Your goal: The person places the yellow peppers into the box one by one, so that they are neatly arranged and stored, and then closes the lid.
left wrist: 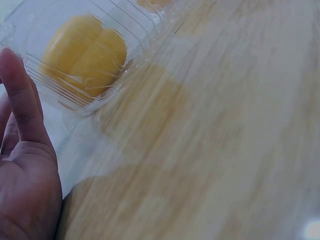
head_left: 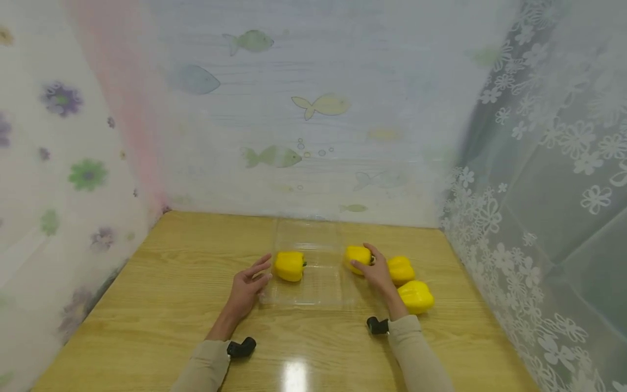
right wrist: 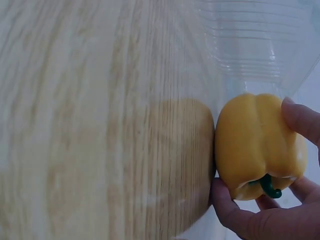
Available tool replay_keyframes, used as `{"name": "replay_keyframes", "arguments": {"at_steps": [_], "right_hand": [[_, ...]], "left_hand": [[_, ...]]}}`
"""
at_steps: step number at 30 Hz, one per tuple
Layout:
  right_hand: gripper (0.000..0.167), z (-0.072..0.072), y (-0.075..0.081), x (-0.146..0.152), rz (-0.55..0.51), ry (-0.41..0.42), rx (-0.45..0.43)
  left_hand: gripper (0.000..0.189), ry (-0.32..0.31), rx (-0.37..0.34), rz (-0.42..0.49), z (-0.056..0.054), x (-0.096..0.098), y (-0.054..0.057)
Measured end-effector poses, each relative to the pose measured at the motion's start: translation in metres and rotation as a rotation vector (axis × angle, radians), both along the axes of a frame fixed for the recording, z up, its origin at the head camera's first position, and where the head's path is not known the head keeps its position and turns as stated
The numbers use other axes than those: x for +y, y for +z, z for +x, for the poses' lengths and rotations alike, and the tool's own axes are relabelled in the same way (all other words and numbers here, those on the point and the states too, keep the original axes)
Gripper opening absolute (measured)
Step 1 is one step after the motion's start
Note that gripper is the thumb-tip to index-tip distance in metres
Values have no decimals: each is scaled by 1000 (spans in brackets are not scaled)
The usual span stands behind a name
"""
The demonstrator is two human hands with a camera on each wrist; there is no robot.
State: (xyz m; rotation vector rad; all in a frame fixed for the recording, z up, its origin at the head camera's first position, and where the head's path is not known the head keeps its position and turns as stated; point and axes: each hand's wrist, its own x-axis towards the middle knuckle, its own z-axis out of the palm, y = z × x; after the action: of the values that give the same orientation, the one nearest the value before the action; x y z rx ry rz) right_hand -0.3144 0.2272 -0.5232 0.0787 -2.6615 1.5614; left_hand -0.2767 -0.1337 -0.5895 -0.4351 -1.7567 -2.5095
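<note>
A clear plastic clamshell box (head_left: 323, 288) lies with its lid folded back on the table. One yellow bell pepper (head_left: 289, 265) sits in its left part, stem to the right. Close to the box's left side is my left hand (head_left: 245, 288), its fingers loosely extended and holding nothing; in the left wrist view the fingertips are right at the box wall. Just right of the box, my right hand (head_left: 378, 273) grips a second yellow bell pepper (right wrist: 260, 140) between thumb and fingers. Its green stem (right wrist: 270, 187) points back toward the palm.
Two more yellow bell peppers, one behind (head_left: 401, 271) and one in front (head_left: 416, 297), lie beside my right wrist. The wooden table (head_left: 186, 272) meets a fish-print curtain (head_left: 274, 179) at the back. Patterned curtains hang at both sides. Each wrist wears a black camera (head_left: 241, 348).
</note>
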Motion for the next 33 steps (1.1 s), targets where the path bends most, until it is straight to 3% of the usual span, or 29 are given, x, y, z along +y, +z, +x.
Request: {"name": "replay_keyframes", "arguments": {"at_steps": [14,23,33], "right_hand": [[68,-3,-7,0,1,-8,49],[70,-1,-3,-3,1,-21,65],[71,-4,-3,-1,8,-29,35]], "left_hand": [[48,5,-1,-8,1,2,0],[47,15,-11,-10,1,1,-1],[47,13,4,5,1,2,1]]}}
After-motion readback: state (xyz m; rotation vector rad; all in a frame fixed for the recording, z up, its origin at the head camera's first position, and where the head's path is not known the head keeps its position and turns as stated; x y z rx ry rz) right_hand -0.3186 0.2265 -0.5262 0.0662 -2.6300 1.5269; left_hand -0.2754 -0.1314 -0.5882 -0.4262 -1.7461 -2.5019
